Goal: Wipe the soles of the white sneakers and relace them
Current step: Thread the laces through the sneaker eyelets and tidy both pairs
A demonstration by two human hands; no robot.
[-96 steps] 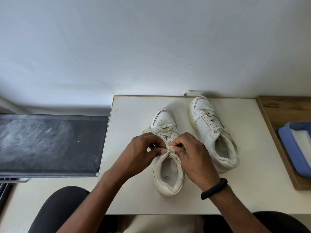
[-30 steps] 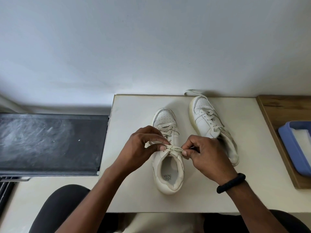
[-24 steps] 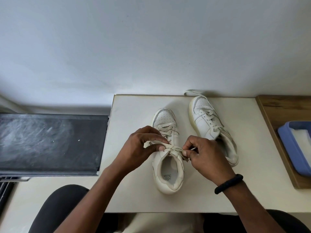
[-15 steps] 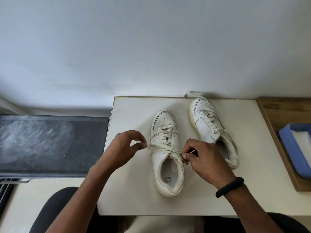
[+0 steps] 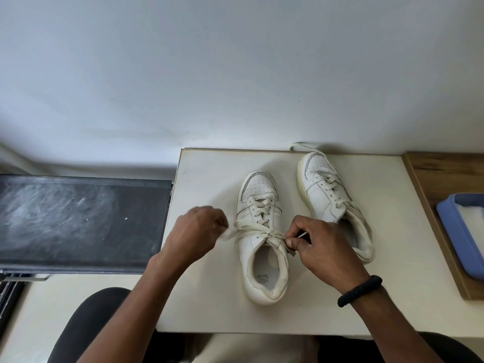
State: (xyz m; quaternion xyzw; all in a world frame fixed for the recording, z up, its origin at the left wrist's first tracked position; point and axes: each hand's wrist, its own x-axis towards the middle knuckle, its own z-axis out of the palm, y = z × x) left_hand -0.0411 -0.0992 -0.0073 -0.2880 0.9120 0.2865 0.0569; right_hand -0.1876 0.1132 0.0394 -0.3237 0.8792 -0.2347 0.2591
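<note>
Near white leather low-top sneaker point(image 5: 248, 244) stands upright on the cream rectangular tabletop point(image 5: 209, 297), toe toward the pale wall point(image 5: 235, 74), heel toward you. Your left hand point(image 5: 199, 231) sits just left of it, fingers curled, pinching one end of the flat off-white lace point(image 5: 251, 227); the hand is a little blurred, so the exact grip is hard to read. The lace runs taut from that pinch across the top eyelets. Your right hand point(image 5: 324, 247), black corded wristband point(image 5: 360, 290) on the wrist, pinches the other end between thumb and forefinger just beside the collar's right edge, remaining fingers tucked under. Lower eyelets are laced in crossing rows. The second white sneaker point(image 5: 324, 197) stands to the right and farther back, angled, laced, one loose lace end point(image 5: 301, 145) looping past its toe at the table's far edge. Further right, a blue plastic tray point(image 5: 455, 237) rests on a brown wooden board point(image 5: 440, 174). A dark scuffed slab point(image 5: 78, 218) lies left of the table
</note>
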